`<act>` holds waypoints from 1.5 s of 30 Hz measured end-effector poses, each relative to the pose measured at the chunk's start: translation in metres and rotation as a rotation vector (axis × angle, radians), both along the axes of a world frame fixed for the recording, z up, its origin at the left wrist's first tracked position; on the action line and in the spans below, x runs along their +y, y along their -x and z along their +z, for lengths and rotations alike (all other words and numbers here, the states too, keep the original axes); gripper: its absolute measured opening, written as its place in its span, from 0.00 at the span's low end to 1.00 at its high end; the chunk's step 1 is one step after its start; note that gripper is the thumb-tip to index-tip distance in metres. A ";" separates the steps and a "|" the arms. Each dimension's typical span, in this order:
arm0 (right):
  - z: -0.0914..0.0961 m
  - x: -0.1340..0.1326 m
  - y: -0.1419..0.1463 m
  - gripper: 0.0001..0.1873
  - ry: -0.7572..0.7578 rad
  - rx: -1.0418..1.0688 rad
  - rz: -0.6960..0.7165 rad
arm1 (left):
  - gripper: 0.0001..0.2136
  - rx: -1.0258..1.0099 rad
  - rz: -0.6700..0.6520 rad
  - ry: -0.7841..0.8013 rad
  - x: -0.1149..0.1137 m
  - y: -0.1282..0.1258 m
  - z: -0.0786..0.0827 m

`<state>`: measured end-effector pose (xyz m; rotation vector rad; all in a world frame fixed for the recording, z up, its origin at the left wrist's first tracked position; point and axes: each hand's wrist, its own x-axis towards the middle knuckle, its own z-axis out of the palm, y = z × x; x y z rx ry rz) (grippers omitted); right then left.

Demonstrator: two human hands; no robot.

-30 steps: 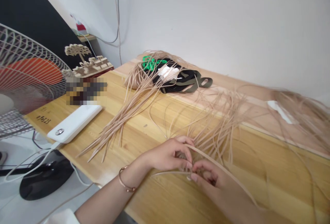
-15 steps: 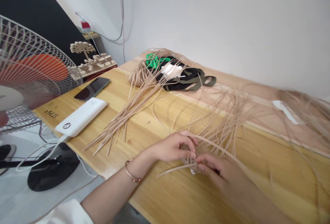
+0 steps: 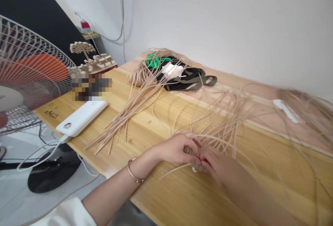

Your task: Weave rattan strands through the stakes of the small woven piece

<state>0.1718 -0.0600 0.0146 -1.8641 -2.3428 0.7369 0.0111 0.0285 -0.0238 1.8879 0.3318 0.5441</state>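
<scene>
Pale cane strips (image 3: 231, 129) fan out behind my hands from a small woven piece (image 3: 191, 152), which is mostly hidden by my fingers. My left hand (image 3: 178, 148) curls over its left side, thumb and fingers closed on it. From the right, my right hand (image 3: 218, 163) pinches the same piece, its fingertips touching those of my left hand. One loose strip end (image 3: 173, 173) sticks out to the left below my left hand. A small white bit shows under the weave.
A bundle of strips (image 3: 130, 111) lies by a black bag (image 3: 179, 85) with green cord. To the left are a white power bank (image 3: 82, 118) with a cable and a caged fan (image 3: 33, 70). More strips (image 3: 309, 111) lie at the right, near the wall.
My right hand has moved slightly up and left, closing in against my left fingertips. More of the woven piece is covered now. My left hand stays nearly in place.
</scene>
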 end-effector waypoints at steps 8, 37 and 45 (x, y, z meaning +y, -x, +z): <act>0.004 0.000 0.001 0.10 0.071 -0.055 0.034 | 0.03 0.137 -0.031 -0.106 0.002 -0.003 0.001; 0.009 -0.008 -0.011 0.13 0.087 0.095 -0.099 | 0.04 0.247 -0.053 -0.168 0.002 -0.009 0.015; 0.008 -0.011 -0.021 0.13 0.129 0.116 -0.137 | 0.04 0.261 -0.105 -0.184 0.006 -0.010 0.019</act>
